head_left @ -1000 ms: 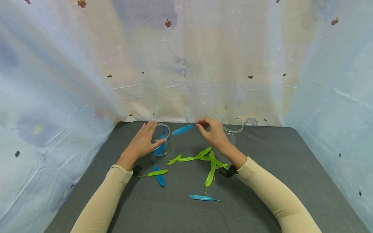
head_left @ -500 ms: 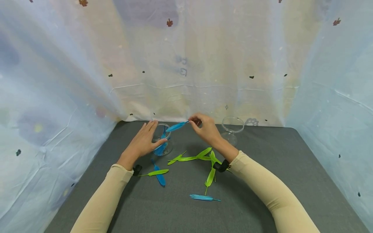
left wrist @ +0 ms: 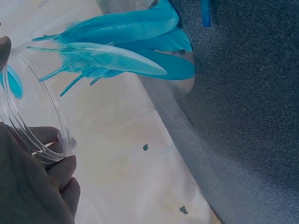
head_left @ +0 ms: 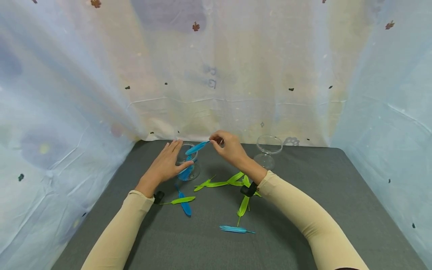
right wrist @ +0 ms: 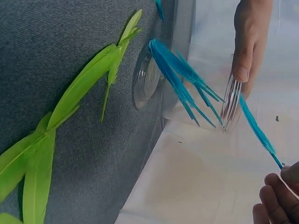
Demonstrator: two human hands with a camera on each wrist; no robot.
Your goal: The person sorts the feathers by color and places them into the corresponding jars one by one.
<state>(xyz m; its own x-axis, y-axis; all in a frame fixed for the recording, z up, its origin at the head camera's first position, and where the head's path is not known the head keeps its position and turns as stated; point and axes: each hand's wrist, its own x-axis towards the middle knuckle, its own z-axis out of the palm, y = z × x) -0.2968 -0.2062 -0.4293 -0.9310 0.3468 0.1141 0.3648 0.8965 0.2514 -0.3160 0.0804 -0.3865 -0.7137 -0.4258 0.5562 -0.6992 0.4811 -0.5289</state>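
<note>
My left hand [head_left: 163,165] holds the rim of a clear jar [head_left: 196,171], its thumb on the near side and its fingers around the far side. Several blue feathers [left wrist: 121,28] stand inside, quills towards the mouth, as the left wrist view shows. My right hand [head_left: 231,152] pinches a blue feather [right wrist: 254,125] by the quill. That feather's vane points left and lies over the jar's mouth in the head view. In the right wrist view its tip is close to the jar's rim [right wrist: 230,105]; whether they touch I cannot tell.
A second clear jar [head_left: 264,161] stands at the back right. Green feathers [head_left: 217,184] lie mid-table, some partly under my right wrist. One green feather [head_left: 183,200] crosses a blue feather [head_left: 186,209] at the left, and a lighter blue feather [head_left: 233,228] lies nearer the front. A patterned curtain [head_left: 216,75] hangs behind.
My right hand has moved left with the blue feather, bringing it from beside the left jar to over its mouth. The left hand has stayed on the jar.
</note>
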